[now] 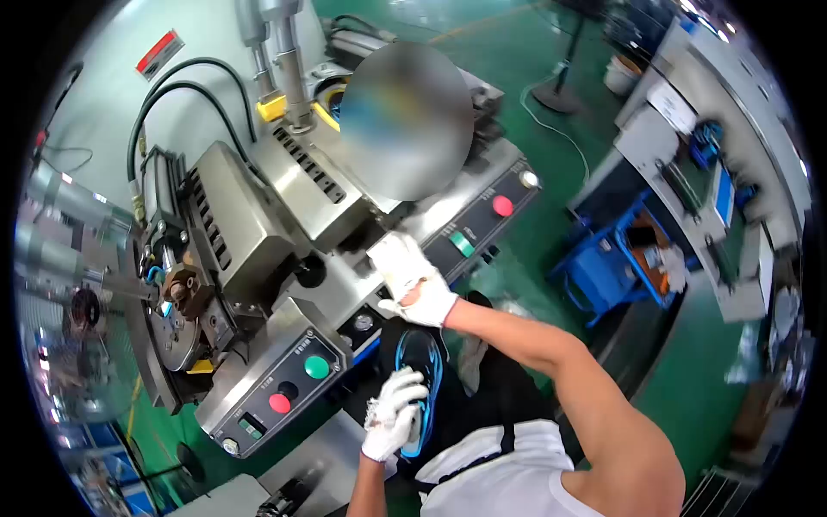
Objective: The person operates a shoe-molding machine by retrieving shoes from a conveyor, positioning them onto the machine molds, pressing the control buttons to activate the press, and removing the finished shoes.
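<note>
My left hand (396, 414), in a white knit glove, is closed around the side of a black shoe (419, 358) with a bright blue sole edge. The shoe lies lengthwise above my dark-trousered lap, its lower part partly covered by the fingers. My right hand (415, 280), also gloved in white, reaches to the front edge of the metal machine (332, 284). Its fingers stretch forward and the thumb stands apart; bare skin shows at an opening in the glove. Nothing is visible in that hand.
One control panel (276, 388) carries green and red buttons; a second panel (482, 224) sits beyond my right hand. Metal cylinders and black hoses (185, 73) rise at the left. A blurred disc covers part of the machine. A blue cart (603, 267) and a workbench (741, 267) stand right.
</note>
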Demonstrator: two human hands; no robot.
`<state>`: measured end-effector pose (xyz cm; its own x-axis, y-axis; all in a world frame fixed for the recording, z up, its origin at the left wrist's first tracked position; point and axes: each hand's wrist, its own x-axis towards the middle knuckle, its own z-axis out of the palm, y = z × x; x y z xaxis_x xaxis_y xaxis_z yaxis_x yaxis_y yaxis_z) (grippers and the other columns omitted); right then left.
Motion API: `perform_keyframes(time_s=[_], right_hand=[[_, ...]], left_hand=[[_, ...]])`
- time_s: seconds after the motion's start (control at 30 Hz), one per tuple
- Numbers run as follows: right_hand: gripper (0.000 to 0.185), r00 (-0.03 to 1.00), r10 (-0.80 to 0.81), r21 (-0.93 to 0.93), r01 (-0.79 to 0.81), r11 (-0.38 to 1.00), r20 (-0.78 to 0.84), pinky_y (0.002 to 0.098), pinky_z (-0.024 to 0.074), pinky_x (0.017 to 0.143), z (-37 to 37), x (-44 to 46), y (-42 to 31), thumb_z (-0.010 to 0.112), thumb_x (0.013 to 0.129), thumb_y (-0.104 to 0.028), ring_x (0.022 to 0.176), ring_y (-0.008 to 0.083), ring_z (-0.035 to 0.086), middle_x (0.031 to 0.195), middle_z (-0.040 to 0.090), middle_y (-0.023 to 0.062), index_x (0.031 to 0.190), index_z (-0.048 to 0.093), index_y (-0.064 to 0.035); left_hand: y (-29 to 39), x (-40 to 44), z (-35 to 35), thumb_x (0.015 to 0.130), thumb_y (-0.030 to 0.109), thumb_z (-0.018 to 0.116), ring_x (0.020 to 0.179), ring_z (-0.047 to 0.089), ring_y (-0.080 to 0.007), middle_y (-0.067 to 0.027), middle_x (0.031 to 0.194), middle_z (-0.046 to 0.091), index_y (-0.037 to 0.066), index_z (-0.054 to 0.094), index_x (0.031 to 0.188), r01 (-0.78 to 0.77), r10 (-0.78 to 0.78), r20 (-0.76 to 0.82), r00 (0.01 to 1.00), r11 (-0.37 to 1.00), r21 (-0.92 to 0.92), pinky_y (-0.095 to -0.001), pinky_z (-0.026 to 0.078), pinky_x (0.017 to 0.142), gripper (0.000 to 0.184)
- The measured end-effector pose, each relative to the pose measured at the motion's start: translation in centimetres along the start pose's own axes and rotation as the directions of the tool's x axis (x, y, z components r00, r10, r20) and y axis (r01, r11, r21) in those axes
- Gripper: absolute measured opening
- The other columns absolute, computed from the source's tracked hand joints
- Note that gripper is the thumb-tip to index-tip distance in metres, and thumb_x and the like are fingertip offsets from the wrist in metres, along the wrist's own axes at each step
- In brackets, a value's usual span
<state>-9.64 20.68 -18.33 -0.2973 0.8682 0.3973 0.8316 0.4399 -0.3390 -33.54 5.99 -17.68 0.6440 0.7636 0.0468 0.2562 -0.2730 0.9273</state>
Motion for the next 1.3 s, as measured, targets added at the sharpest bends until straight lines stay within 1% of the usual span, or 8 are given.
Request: perform_keyframes(time_s=[0.33,0.53,0.63,0.77,0.83,0.9,0.97,1.3], right_hand=[[0.104,0.883,0.449,0.571,-0.44,0.693,0.136,0.0432,0.0223,0.13,-12.6,-20.8,-7.1,0.077,0.088,-0.041,0.16,0.0391,0.025,0.17,0.026,0.0276,0.164,0.023,0.0039],[0.119,0.845,0.529,0.434,-0.448,0.782,-0.081,0.0471,0.0265,0.128,-16.3,-34.0,-11.1,0.087,0.08,-0.042,0.157,0.0403,0.031,0.168,0.03,0.0273,0.166,0.018,0.0035],[0.089,0.427,0.723,0.439,-0.589,0.678,-0.544,0.0473,0.038,0.121,-18.9,-31.8,-9.8,0.082,0.088,-0.025,0.149,0.0406,0.044,0.159,0.044,0.0256,0.159,0.035,0.0013],[0.055,0.172,0.77,0.789,0.127,0.602,-0.615,0.0456,0.0508,0.108,-25.6,-34.2,-3.1,0.057,0.107,-0.016,0.133,0.0322,0.059,0.154,0.052,0.0174,0.158,0.039,-0.0039],[0.05,-0.033,0.545,0.533,-0.262,0.804,-0.838,0.0438,0.0533,0.103,-30.8,-35.4,2.4,0.07,0.103,-0.012,0.117,0.0266,0.063,0.138,0.063,0.0173,0.146,0.051,0.0048],[0.048,-0.054,0.416,0.395,-0.444,0.804,-0.908,0.0428,0.0546,0.101,-35.8,-37.3,7.4,0.076,0.1,-0.01,0.11,0.0238,0.065,0.13,0.068,0.0173,0.14,0.056,0.0092],[0.061,-0.371,0.657,0.586,-0.799,0.134,-0.656,0.0442,0.0496,0.107,-40.7,-40.1,14.1,0.065,0.105,-0.024,0.126,0.0299,0.065,0.134,0.068,0.0238,0.157,0.044,-0.001],[0.048,-0.009,0.753,0.016,-1.0,0.002,-0.658,0.0416,0.0568,0.093,-43.1,-57.9,43.5,0.073,0.095,-0.021,0.114,0.0288,0.071,0.129,0.073,0.0176,0.141,0.065,-0.0082]], left_hand=[[4.6,3.6,5.0,0.091,-0.008,0.058,0.122,0.065,-0.0286,-0.0153,0.128,0.068,0.001,0.07,0.116,0.073,-0.085,-0.148,0.985,0.994,-0.082,-0.0388,0.049,0.11,0.03],[18.5,11.6,15.5,0.082,-0.01,0.066,0.129,0.06,-0.0346,-0.0158,0.132,0.066,0.005,0.069,0.117,-0.477,0.478,0.027,0.878,0.879,-0.023,-0.0472,0.045,0.115,0.038],[24.5,13.8,19.6,0.072,-0.009,0.074,0.136,0.053,-0.0429,-0.0197,0.142,0.059,0.01,0.069,0.122,-0.705,0.7,0.237,0.674,0.705,-0.077,-0.0541,0.039,0.119,0.053],[29.4,14.2,25.8,0.068,0.003,0.084,0.135,0.053,-0.0506,-0.025,0.147,0.053,0.014,0.07,0.128,-0.816,0.864,0.228,0.449,0.5,-0.288,-0.0622,0.044,0.112,0.063],[27.5,13.8,26.2,0.071,0.008,0.088,0.132,0.057,-0.052,-0.0241,0.149,0.054,0.014,0.066,0.134,-0.881,0.919,0.213,0.333,0.383,-0.276,-0.062,0.052,0.105,0.067],[24.2,13.2,24.7,0.077,0.008,0.087,0.134,0.057,-0.0506,-0.0238,0.15,0.055,0.013,0.064,0.137,-0.81,0.839,0.346,0.42,0.518,-0.273,-0.0601,0.053,0.104,0.065],[19.3,12.5,23.1,0.081,0.006,0.083,0.135,0.056,-0.0495,-0.0235,0.15,0.054,0.011,0.063,0.138,-0.73,0.715,0.403,0.571,0.667,-0.149,-0.0571,0.052,0.107,0.06],[7.1,3.1,12.2,0.093,0.009,0.075,0.126,0.062,-0.0393,-0.018,0.136,0.065,0.006,0.065,0.132,0.054,-0.069,0.039,0.997,0.953,0.299,-0.0469,0.052,0.107,0.041]])
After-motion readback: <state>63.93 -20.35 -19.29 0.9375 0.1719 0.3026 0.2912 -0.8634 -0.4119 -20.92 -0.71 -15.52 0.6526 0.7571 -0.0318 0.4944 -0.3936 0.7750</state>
